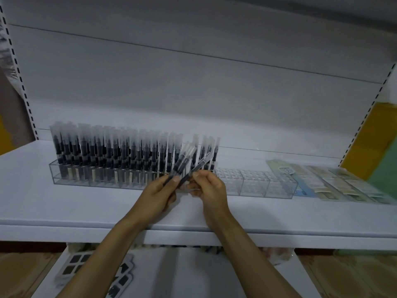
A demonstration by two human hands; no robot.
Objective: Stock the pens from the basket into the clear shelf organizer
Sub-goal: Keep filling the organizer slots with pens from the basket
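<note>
A long clear organizer (266, 186) lies across the white shelf (86, 207). Its left and middle slots hold several upright black pens (111, 153) with frosted caps; its right slots stand bare. In front of the organizer's middle, my left hand (156, 194) grips a small bunch of pens (182, 160) that fans up and to the right. Beside it, my right hand (210, 188) pinches a single black pen (198, 165) by its lower end. The basket is out of view.
Flat packets of stationery (335, 183) lie on the shelf to the right of the organizer. Slotted uprights frame the shelf at both sides. Below the shelf edge, a lower shelf carries packaged goods (75, 267).
</note>
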